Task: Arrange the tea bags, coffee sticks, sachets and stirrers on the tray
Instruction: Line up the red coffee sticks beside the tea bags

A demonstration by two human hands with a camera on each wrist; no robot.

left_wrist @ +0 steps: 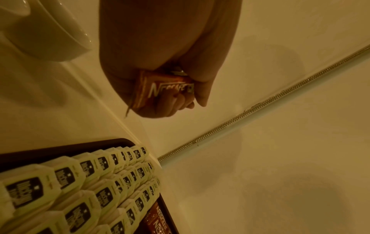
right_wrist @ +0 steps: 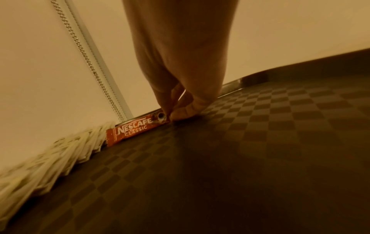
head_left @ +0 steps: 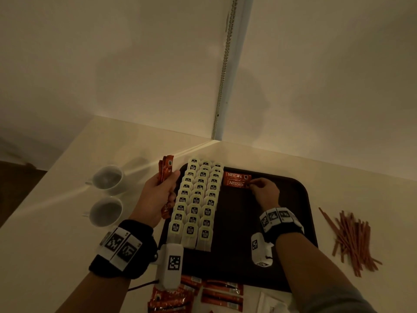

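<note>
A dark tray (head_left: 300, 206) lies on the white counter. Three overlapping rows of pale tea bags (head_left: 196, 204) fill its left side, also seen in the left wrist view as tea bags (left_wrist: 80, 190). Two red Nescafe coffee sticks (head_left: 235, 180) lie side by side at the tray's far edge. My right hand (head_left: 262, 190) pinches the right end of the nearer coffee stick (right_wrist: 136, 129) with thumb and fingertips. My left hand (head_left: 158, 195), just left of the tray, grips a bundle of coffee sticks (head_left: 165, 170), shown close up as a red bundle (left_wrist: 162, 88).
Two white cups (head_left: 108, 179) stand left of the tray. A heap of brown stirrers (head_left: 352, 240) lies on the counter to the right. More coffee sticks (head_left: 203, 294) and white sachets (head_left: 268, 301) lie at the near edge. Walls meet right behind the tray.
</note>
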